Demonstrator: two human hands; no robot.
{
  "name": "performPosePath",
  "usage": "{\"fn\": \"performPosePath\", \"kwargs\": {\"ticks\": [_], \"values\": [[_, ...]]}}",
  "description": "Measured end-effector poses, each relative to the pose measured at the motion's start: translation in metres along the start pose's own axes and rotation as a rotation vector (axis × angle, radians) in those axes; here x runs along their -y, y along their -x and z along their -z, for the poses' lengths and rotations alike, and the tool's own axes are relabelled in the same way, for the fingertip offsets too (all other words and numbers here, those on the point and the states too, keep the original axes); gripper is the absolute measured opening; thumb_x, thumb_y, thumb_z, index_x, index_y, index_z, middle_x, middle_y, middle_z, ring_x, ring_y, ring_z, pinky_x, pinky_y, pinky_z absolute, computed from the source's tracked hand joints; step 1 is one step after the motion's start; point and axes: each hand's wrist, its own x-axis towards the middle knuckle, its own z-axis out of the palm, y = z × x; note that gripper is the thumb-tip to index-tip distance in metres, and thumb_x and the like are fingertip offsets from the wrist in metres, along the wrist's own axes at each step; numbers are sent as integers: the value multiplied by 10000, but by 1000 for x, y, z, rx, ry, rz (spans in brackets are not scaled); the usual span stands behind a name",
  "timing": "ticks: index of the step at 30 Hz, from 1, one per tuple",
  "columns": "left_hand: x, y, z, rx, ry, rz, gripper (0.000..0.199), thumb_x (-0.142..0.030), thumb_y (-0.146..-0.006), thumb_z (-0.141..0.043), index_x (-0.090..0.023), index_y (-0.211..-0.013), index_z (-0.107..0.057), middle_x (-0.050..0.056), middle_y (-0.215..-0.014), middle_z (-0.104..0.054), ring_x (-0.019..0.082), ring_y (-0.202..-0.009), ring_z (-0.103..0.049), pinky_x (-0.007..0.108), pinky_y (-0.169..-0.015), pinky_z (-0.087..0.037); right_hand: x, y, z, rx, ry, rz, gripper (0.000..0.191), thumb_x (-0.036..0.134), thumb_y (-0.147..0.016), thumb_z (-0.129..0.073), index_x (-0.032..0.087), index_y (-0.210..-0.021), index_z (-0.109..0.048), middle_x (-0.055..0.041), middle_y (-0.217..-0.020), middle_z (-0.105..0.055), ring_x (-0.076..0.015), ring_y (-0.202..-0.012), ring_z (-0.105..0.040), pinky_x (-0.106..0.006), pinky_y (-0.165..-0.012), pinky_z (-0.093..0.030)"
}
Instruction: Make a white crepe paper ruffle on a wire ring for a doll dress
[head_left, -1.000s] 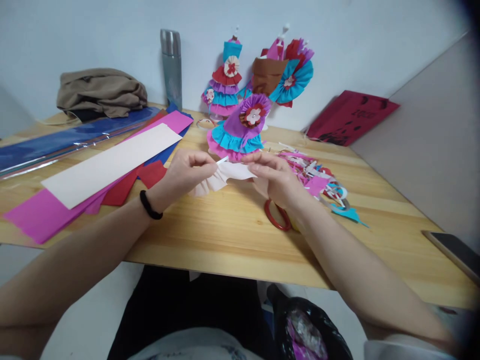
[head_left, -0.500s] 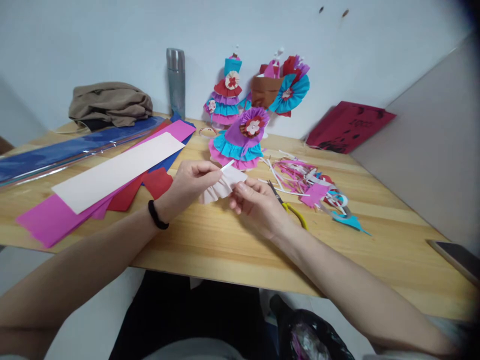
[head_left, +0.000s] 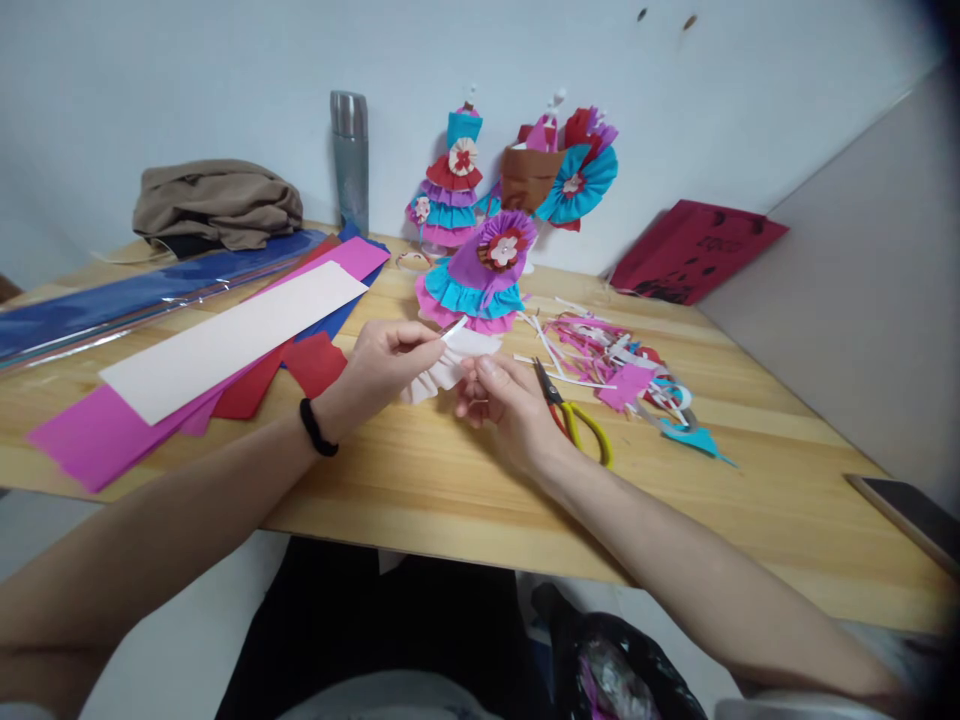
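Between my hands is a strip of white crepe paper (head_left: 435, 376), ruffled along its lower edge. My left hand (head_left: 390, 362) pinches its left part, and a thin white strip (head_left: 454, 328) sticks up from those fingers. With thumb and fingertips, my right hand (head_left: 510, 400) grips the paper's right side. Just beyond stands a small paper dress (head_left: 480, 275) in purple, blue and pink, with a flower on it. Scissors with yellow handles (head_left: 574, 420) lie on the table beside my right hand.
Crepe sheets in white (head_left: 240, 340) and magenta (head_left: 90, 435) lie left. Paper scraps (head_left: 630, 385) are heaped right, near a phone (head_left: 907, 515). At the back stand a flask (head_left: 350, 165), a tiered dress (head_left: 454, 195), a brown paper piece (head_left: 529, 180) and a red bag (head_left: 694, 250).
My right hand has shifted slightly left and down along the white crepe paper, and more of the paper's right end shows. The left hand keeps its pinch.
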Motion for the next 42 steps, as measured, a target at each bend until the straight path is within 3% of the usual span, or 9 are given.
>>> {"fn": "performPosePath", "kwargs": {"ticks": [5,10,12,15,20,26,31,36,42], "values": [[3,1,-1,54,45,36,201,-288,-759,-607,-116,-667,-654,-8,-595,-590,76,-533,-488,180,-469,-370,6,-3,-6,-46,-84,-38,319,447,-667,-762,183,-791,-634,35,-588,-556,-83,-475,-483,-210,-415,-284],[3,1,-2,40,79,58,194,-280,-741,-613,-119,-635,-637,-16,-562,-566,70,-516,-467,178,-462,-356,6,-2,-4,-18,-106,20,325,453,-670,-756,180,-646,-582,35,-510,-519,-71,-434,-406,-226,-428,-272],[2,0,-2,19,71,56,191,-274,-736,-614,-122,-622,-636,-19,-558,-563,72,-520,-470,180,-471,-363,3,-2,-3,21,-79,51,318,483,-708,-724,188,-712,-604,30,-548,-534,-85,-456,-430,-232,-428,-271],[1,0,-3,-11,41,31,189,-253,-728,-611,-128,-587,-624,-23,-549,-557,76,-530,-479,186,-494,-382,-1,-3,-4,62,48,133,272,373,-679,-767,200,-843,-636,30,-644,-557,-93,-518,-445,-239,-473,-314],[4,-2,-3,-22,8,13,200,-254,-724,-609,-129,-567,-610,-24,-542,-545,80,-539,-474,191,-505,-383,-1,-3,-6,-22,185,240,213,301,-704,-722,202,-654,-540,40,-594,-488,-97,-532,-415,-260,-530,-344],[8,-1,-3,-8,25,47,215,-301,-741,-614,-122,-623,-635,-12,-579,-572,86,-555,-491,191,-499,-375,-3,-1,-6,-9,236,209,204,382,-770,-658,184,-804,-619,26,-615,-543,-100,-532,-433,-256,-507,-330],[7,0,-3,5,18,55,230,-303,-748,-608,-124,-603,-618,-13,-576,-569,85,-551,-489,194,-499,-371,-3,2,-7,-20,171,118,210,342,-793,-604,177,-665,-596,8,-552,-582,-108,-487,-506,-253,-482,-341],[4,0,-2,0,13,50,204,-288,-748,-608,-128,-625,-638,-12,-582,-594,91,-549,-511,198,-504,-390,-4,3,-5,16,121,118,205,364,-791,-594,180,-708,-634,-17,-621,-647,-128,-517,-565,-251,-461,-343],[2,0,-1,-14,-12,55,199,-270,-754,-611,-125,-622,-645,-10,-574,-599,89,-543,-510,197,-510,-404,-5,0,0,6,108,108,105,260,-734,-617,186,-664,-592,9,-571,-623,-107,-469,-538,-242,-465,-351]]}}
